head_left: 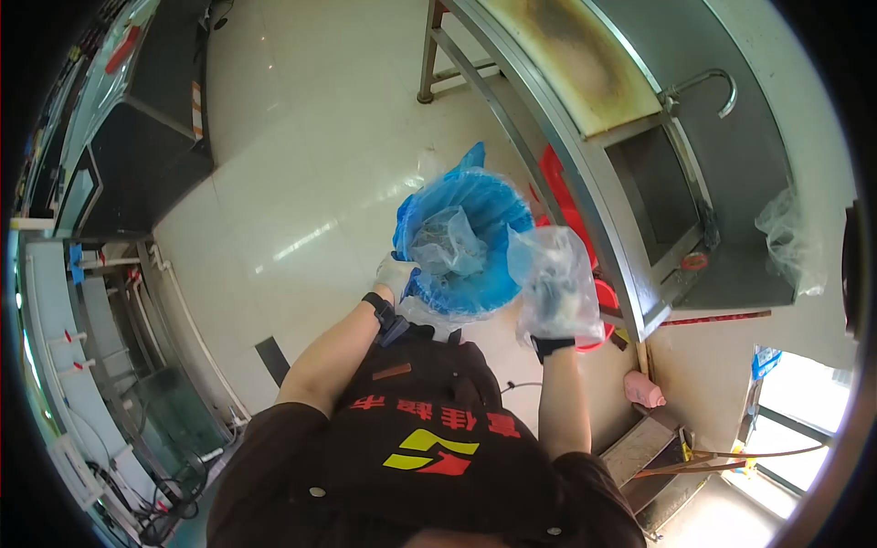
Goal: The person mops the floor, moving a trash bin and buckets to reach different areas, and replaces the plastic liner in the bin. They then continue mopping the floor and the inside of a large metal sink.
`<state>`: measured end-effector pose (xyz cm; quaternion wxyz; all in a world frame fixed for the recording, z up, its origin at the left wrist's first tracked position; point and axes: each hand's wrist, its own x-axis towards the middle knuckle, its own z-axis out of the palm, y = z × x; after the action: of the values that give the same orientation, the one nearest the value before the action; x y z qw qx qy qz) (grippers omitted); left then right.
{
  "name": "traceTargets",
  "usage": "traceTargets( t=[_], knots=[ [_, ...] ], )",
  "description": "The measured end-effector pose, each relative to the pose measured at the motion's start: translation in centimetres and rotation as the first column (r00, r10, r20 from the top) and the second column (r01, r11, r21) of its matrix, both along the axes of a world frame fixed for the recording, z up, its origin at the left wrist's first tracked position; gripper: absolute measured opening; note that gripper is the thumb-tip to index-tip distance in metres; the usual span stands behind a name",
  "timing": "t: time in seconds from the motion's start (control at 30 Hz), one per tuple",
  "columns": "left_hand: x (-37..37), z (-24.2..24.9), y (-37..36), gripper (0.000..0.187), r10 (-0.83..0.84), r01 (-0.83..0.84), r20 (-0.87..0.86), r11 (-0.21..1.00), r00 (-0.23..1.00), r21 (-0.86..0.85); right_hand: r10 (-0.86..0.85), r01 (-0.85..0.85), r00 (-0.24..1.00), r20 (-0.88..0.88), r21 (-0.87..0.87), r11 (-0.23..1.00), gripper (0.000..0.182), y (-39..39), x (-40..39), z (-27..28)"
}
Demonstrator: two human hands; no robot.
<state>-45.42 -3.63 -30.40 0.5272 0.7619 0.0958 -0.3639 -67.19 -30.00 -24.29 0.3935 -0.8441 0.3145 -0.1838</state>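
A round bin lined with a blue plastic bag [502,265] stands in front of the body, with crumpled clear plastic [448,242] inside. My left hand [395,274], pale and apparently gloved, is closed on the liner at the near left rim. A dark watch is on that wrist. To the right of the bin, a clear plastic bag [571,315] covers my right hand [551,306], and its upper edge overlaps the blue liner. The fingers of that hand are blurred behind the plastic, and a black band circles the wrist.
A steel counter with a sink [644,183], a curved tap [722,82] and a stained board [571,55] stands at the right. Red plastic containers [571,205] sit beneath its edge. A black cabinet [151,137] is at the left. A pink bottle [644,390] lies lower right.
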Motion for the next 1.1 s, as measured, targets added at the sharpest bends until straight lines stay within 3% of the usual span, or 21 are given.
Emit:
traceTargets(
  t=[0.03, 0.07, 0.17, 0.2, 0.23, 0.3, 0.33, 0.4, 0.47, 0.53, 0.67, 0.73, 0.8, 0.87, 0.9, 0.93, 0.97, 1.0, 1.03, 1.07, 1.1],
  knots=[
    [1.8, -1.5, 0.2, 0.03, 0.011, -0.011, -0.015, 1.0, 1.0, 0.006, -0.073, 0.051, 0.996, 0.058, 0.305, 0.951, 0.034, 0.3, 0.0, -0.2],
    [3.9, -2.2, 0.2, 0.028, 0.018, -0.018, -0.03, 1.0, 0.999, 0.012, 0.172, -0.247, 0.958, -0.23, -0.356, 0.902, 0.031, 1.9, 1.2, 5.8],
    [9.8, -1.0, -1.1, 0.035, 0.1, -0.122, -0.269, 0.99, 0.958, -0.066, -0.003, -0.261, 0.868, -0.497, -0.462, 0.848, 0.024, 2.5, 1.0, 3.5],
    [11.4, -1.9, -1.7, 0.035, 0.081, -0.103, -0.267, 0.992, 0.96, -0.068, -0.172, 0.183, 0.983, -0.063, 0.266, 0.946, 0.023, 3.1, 1.5, 2.9],
    [12.8, -3.8, -2.4, 0.027, 0.139, -0.147, -0.192, 0.989, 0.971, -0.028, -0.582, 0.134, 0.802, 0.132, 0.91, 0.392, 0.022, 3.1, 1.9, 2.5],
    [16.9, -10.6, -2.9, 0.021, 0.211, -0.212, -0.104, 0.977, 0.972, 0.0, -0.655, 0.193, 0.752, 0.076, 0.925, 0.328, 0.019, 1.9, 2.5, -1.1],
    [18.2, -8.1, -3.6, 0.016, 0.175, -0.188, -0.177, 0.98, 0.969, -0.059, -0.709, 0.259, 0.705, -0.002, 0.932, 0.254, 0.016, 1.6, 1.8, -3.1],
    [21.9, -15.8, -3.6, 0.011, 0.187, -0.193, 0.131, 0.981, 0.973, 0.031, -0.728, 0.273, 0.685, 0.024, 0.918, 0.287, 0.017, 0.4, 3.7, -5.6],
    [24.8, -16.1, -4.5, 0.011, 0.211, -0.216, 0.045, 0.958, 0.976, 0.188, -0.829, 0.172, 0.531, -0.173, 0.98, -0.095, 0.017, 0.6, 3.5, -6.6],
    [27.7, -14.4, -6.7, 0.015, 0.189, -0.191, 0.027, 0.969, 0.982, 0.154, -0.834, 0.208, 0.527, -0.162, 0.976, -0.058, 0.016, 0.1, 4.4, -7.8],
    [33.9, -24.5, -8.2, 0.017, 0.124, -0.13, 0.05, 0.983, 0.991, 0.13, -0.848, 0.248, 0.508, -0.151, 0.969, -0.025, 0.012, 0.9, 2.8, -8.3],
    [35.4, -20.2, -11.6, 0.017, 0.058, -0.051, -0.137, 0.997, 0.989, 0.057, -0.869, 0.435, 0.448, -0.209, 0.9, 0.008, 0.012, 2.2, 3.0, -6.9],
    [38.3, -26.1, -12.9, 0.014, 0.03, -0.059, -0.348, 0.996, 0.937, -0.073, -0.88, 0.588, 0.386, -0.277, 0.809, 0.003, 0.012, 3.6, 4.0, -5.1],
    [40.0, -23.9, -14.8, 0.011, -0.164, 0.168, -0.283, 0.986, 0.945, -0.01, -0.875, 0.698, 0.322, -0.361, 0.715, -0.039, 0.013, 5.2, 5.4, -3.3],
    [39.4, -16.8, -16.8, 0.014, -0.648, 0.624, 0.119, 0.758, 0.752, 0.187, -0.875, 0.727, 0.288, -0.389, 0.684, -0.065, 0.014, 5.7, 6.5, -3.1],
    [39.4, -21.0, -16.7, 0.017, -0.486, 0.488, 0.13, 0.873, 0.864, 0.021, -0.892, 0.73, 0.235, -0.386, 0.676, -0.1, 0.014, 6.0, 4.8, -6.1],
    [41.5, -26.1, -16.2, 0.028, -0.349, 0.338, -0.279, 0.937, 0.895, -0.088, -0.82, 0.816, 0.453, -0.349, 0.533, 0.224, 0.016, 7.7, 1.4, -10.1],
    [42.9, -28.9, -17.0, 0.028, -0.444, 0.424, -0.308, 0.896, 0.841, -0.133, -0.69, 0.796, 0.605, -0.396, 0.328, 0.509, 0.019, 10.1, -1.6, -11.4],
    [41.7, -27.5, -19.7, 0.026, -0.459, 0.356, -0.262, 0.863, 0.849, -0.359, -0.731, 0.852, 0.522, -0.44, 0.314, 0.42, 0.019, 10.5, -0.7, -9.1],
    [41.8, -26.3, -21.9, 0.027, -0.338, 0.101, -0.572, 0.909, 0.748, -0.404, -0.752, 0.893, 0.444, -0.487, 0.312, 0.325, 0.019, 8.2, 2.6, -7.0],
    [44.2, -32.6, -21.9, 0.029, -0.469, 0.204, -0.558, 0.858, 0.684, -0.471, -0.983, 0.67, 0.137, -0.124, 0.743, -0.001, 0.016, 7.4, 3.5, -7.0]
  ],
)
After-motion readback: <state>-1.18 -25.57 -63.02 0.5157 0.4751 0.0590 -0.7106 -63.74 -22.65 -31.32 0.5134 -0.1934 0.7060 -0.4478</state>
